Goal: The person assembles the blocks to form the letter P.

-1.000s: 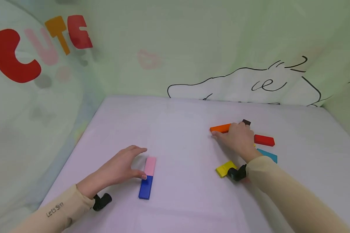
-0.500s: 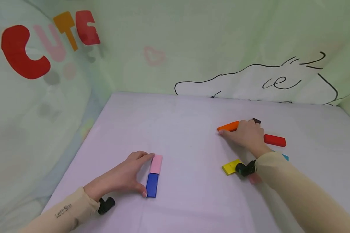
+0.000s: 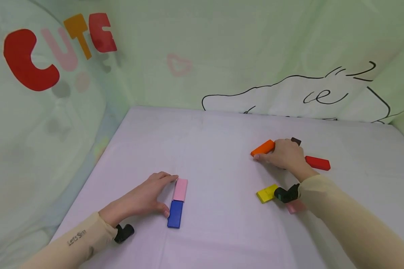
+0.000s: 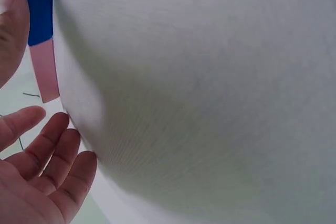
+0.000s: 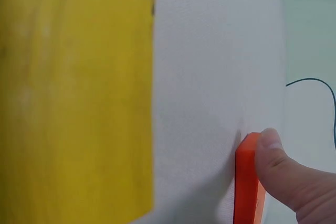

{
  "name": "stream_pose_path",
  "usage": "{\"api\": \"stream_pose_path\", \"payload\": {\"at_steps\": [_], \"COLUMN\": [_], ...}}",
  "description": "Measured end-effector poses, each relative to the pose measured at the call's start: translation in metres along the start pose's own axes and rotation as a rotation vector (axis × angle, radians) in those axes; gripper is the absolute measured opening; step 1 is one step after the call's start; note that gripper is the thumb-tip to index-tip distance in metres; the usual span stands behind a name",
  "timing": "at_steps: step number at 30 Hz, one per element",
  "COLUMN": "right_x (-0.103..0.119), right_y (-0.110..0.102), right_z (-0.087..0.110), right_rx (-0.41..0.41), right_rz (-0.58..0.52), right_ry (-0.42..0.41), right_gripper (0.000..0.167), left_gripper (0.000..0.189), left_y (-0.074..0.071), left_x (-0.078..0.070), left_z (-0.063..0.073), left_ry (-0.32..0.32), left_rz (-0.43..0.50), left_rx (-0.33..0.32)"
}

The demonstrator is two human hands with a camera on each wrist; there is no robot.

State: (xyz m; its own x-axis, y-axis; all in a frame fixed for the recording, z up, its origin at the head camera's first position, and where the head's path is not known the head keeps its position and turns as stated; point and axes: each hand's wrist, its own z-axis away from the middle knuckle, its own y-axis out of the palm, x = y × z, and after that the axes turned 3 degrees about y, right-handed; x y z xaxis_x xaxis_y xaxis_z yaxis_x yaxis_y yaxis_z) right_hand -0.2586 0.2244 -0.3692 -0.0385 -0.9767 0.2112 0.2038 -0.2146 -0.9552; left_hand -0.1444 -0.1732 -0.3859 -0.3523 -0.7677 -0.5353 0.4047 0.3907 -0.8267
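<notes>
In the head view my left hand (image 3: 139, 196) spreads beside a pink block (image 3: 180, 189) and a blue block (image 3: 175, 214), which lie end to end. Its index fingertip is at the pink block's far corner, its thumb at the blue block's left side. The left wrist view shows the other fingers loosely bent, holding nothing. Further right, my right hand (image 3: 285, 153) grips an orange block (image 3: 263, 147) lying on the table. The thumb (image 5: 273, 150) presses along the orange block's side in the right wrist view; the hand hides its far end and the other fingertips.
A yellow block (image 3: 266, 193) and a salmon-pink block (image 3: 295, 206) lie below the right wrist. A red block (image 3: 318, 163) sits right of the hand, a dark brown block (image 3: 296, 141) behind it. The white table (image 3: 215, 149) meets a printed cloth backdrop (image 3: 229, 48).
The left hand has come up beside the pink and blue blocks. Under the right hand the orange block has turned to a steeper slant. A light-blue block is now hidden by the right sleeve.
</notes>
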Motion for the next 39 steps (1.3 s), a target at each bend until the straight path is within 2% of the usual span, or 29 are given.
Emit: {"api": "stream_pose_path", "payload": {"at_steps": [9, 14, 19, 22, 24, 29, 39], "right_x": [-0.0014, -0.0014, -0.0018, -0.0025, -0.0026, -0.0019, -0.0043], "right_y": [0.0014, 0.002, 0.002, 0.0014, 0.0007, 0.0003, -0.0013], "right_z": [-0.0014, -0.0017, -0.0019, -0.0019, -0.0018, -0.0015, -0.0004], "right_rx": [0.004, 0.004, -0.003, -0.003, -0.003, 0.001, 0.014], "right_rz": [0.022, 0.024, 0.03, 0.036, 0.038, 0.031, -0.004], "right_ry": [-0.007, -0.009, -0.016, -0.017, -0.018, -0.014, -0.021], "right_gripper": [0.063, 0.063, 0.063, 0.063, 0.063, 0.063, 0.062], "left_gripper": [0.092, 0.093, 0.119, 0.134, 0.139, 0.138, 0.132], "left_y": [0.0011, 0.001, 0.0004, 0.0007, 0.0013, 0.0025, 0.004], "left_x": [0.0004, -0.0006, -0.0012, -0.0028, -0.0039, -0.0045, -0.0054], "left_z": [-0.0016, -0.0012, 0.0013, 0.0042, 0.0053, 0.0052, 0.0044], "left_ry": [0.008, -0.008, -0.02, -0.003, 0.016, 0.037, 0.036], "left_rz": [-0.014, -0.012, 0.037, 0.051, 0.042, 0.016, -0.002], "left_rx": [-0.041, -0.034, 0.033, 0.081, 0.093, 0.08, 0.054]}}
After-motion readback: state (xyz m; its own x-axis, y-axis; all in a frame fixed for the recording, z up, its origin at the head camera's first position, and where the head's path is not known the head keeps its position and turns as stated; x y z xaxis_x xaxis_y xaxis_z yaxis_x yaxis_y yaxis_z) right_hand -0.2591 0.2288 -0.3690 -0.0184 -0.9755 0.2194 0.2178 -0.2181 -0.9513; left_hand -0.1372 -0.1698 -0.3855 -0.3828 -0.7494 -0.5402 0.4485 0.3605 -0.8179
